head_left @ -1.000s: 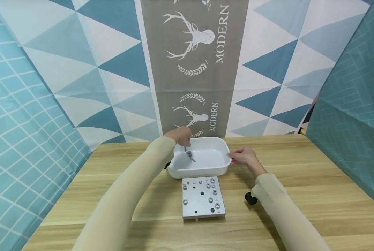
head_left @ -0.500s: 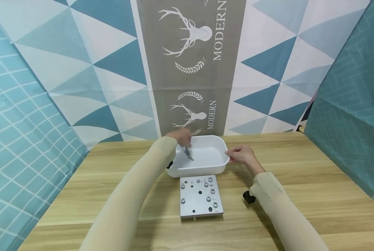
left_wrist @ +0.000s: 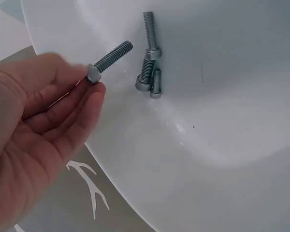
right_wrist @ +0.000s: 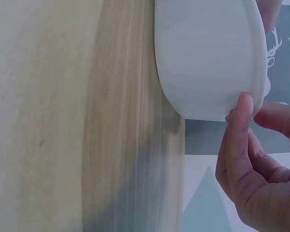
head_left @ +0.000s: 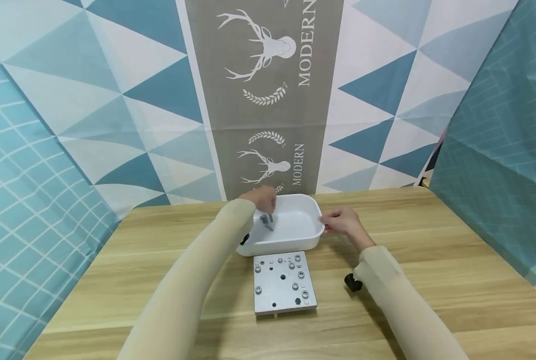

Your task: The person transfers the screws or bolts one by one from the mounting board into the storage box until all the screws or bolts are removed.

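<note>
The left hand [head_left: 262,196] hovers over the left part of the white tray [head_left: 304,239], which sits on the table [head_left: 430,260] toward its far side. In the left wrist view its fingertips [left_wrist: 94,89] pinch a bolt [left_wrist: 111,59] by the head, the threaded shank pointing away from the palm and over the tray's inside. Three more bolts [left_wrist: 149,72] lie in a small cluster on the tray floor just beyond the held one, two of them overlapping end to end and a shorter one just beside them; none of them touches the held bolt

The right hand [head_left: 343,222] is at the tray's right rim. In the right wrist view its thumb [right_wrist: 239,126] presses against the rim's outer edge with the other fingers curled behind it, so the hand grips the tray by that edge

Just near of the tray lies a grey metal plate [head_left: 284,284], square, with several holes and a number of bolt heads already seated in it. It is apart from the tray by a narrow strip of table. A small black object [head_left: 352,282] shows under the right forearm, to the right of the plate; what it is cannot be told

Both arms wear pale beige sleeves [head_left: 196,280]. Behind the table hangs a cloth with blue and white triangles and a grey band printed with a deer head
</note>
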Tool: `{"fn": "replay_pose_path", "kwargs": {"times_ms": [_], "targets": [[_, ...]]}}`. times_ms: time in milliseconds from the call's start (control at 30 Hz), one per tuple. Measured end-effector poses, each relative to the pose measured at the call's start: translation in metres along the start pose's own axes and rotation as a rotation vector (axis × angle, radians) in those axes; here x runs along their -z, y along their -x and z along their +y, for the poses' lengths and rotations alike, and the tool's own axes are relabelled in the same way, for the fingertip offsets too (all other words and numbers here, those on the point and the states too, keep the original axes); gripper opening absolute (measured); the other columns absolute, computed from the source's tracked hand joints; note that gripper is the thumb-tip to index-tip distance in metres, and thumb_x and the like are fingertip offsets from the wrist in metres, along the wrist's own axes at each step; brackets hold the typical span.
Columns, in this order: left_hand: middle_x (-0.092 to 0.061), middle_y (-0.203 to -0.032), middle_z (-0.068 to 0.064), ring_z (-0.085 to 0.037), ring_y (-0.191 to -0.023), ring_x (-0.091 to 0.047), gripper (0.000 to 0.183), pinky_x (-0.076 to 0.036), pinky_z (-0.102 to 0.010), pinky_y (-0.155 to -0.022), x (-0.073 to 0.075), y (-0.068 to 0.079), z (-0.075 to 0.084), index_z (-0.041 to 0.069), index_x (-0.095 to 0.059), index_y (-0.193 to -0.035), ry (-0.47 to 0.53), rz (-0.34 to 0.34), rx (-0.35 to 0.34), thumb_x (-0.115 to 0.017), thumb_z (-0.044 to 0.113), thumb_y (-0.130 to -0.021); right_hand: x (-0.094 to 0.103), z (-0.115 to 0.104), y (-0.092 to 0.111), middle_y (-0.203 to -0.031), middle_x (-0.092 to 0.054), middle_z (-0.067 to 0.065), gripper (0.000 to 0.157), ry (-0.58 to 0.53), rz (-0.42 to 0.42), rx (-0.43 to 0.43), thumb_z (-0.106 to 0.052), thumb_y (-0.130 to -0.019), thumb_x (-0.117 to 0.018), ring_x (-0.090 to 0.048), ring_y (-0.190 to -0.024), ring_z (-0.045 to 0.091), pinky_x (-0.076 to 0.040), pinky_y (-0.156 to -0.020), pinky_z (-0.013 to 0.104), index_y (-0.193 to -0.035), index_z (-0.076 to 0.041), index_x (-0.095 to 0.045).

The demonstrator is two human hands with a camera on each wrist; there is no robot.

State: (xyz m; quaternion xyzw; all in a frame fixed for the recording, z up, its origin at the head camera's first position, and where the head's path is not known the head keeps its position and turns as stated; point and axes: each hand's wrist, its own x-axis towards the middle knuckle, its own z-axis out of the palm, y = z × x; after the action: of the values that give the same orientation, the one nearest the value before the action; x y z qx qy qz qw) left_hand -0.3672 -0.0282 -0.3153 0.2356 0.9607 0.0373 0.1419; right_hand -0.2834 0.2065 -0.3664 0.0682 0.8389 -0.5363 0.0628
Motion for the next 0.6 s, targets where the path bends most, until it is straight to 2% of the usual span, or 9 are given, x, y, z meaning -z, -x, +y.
{"fn": "replay_pose_path", "kwargs": {"times_ms": [233,333,467,533,600], "targets": [[-0.071,-0.103,-0.007,-0.016,-0.082,-0.06,0.017,-0.052,-0.028,-0.074,0.007,0.004,-0.002,0.006,-0.071,-0.099,-0.022,0.044,-0.033,-0.061,0.01,-0.086,0.0,-0.004,0.002,-0.085,-0.071,0.013,0.035,0.013,0.001,-0.008,-0.016,-0.089,-0.065,-0.063,-0.06,0.005,-0.059,-0.078,0.035,-0.114,0.009,-0.064],[-0.069,-0.1,-0.005,-0.014,-0.08,-0.058,0.016,-0.051,-0.026,-0.071,0.009,0.007,-0.002,0.007,-0.071,-0.099,-0.021,0.051,-0.026,-0.062,0.011,-0.087,0.0,-0.005,0.003,-0.082,-0.07,0.011,0.035,0.006,0.001,-0.009,-0.015,-0.089,-0.065,-0.064,-0.06,0.006,-0.059,-0.078,0.036,-0.114,0.01,-0.064],[-0.063,-0.087,-0.001,-0.012,-0.072,-0.051,0.011,-0.044,-0.023,-0.064,0.01,0.013,-0.002,0.007,-0.069,-0.092,-0.034,0.046,-0.033,-0.062,0.013,-0.086,0.0,-0.005,0.003,-0.078,-0.069,0.008,0.036,-0.007,-0.002,-0.005,-0.014,-0.089,-0.065,-0.063,-0.06,0.006,-0.059,-0.079,0.037,-0.114,0.011,-0.063],[-0.061,-0.084,0.0,-0.011,-0.071,-0.05,0.01,-0.044,-0.024,-0.064,0.011,0.017,-0.001,0.007,-0.068,-0.09,-0.036,0.043,-0.038,-0.062,0.014,-0.085,0.0,-0.004,0.003,-0.079,-0.069,0.009,0.036,-0.008,-0.003,-0.007,-0.014,-0.088,-0.065,-0.063,-0.059,0.006,-0.059,-0.078,0.036,-0.114,0.011,-0.063],[-0.063,-0.088,-0.001,-0.013,-0.075,-0.054,0.012,-0.047,-0.026,-0.068,0.011,0.022,0.0,0.007,-0.069,-0.091,-0.043,0.039,-0.047,-0.062,0.014,-0.084,0.0,-0.003,0.002,-0.081,-0.07,0.01,0.036,-0.004,-0.003,-0.009,-0.014,-0.088,-0.066,-0.063,-0.06,0.005,-0.059,-0.077,0.035,-0.114,0.011,-0.063]]}}
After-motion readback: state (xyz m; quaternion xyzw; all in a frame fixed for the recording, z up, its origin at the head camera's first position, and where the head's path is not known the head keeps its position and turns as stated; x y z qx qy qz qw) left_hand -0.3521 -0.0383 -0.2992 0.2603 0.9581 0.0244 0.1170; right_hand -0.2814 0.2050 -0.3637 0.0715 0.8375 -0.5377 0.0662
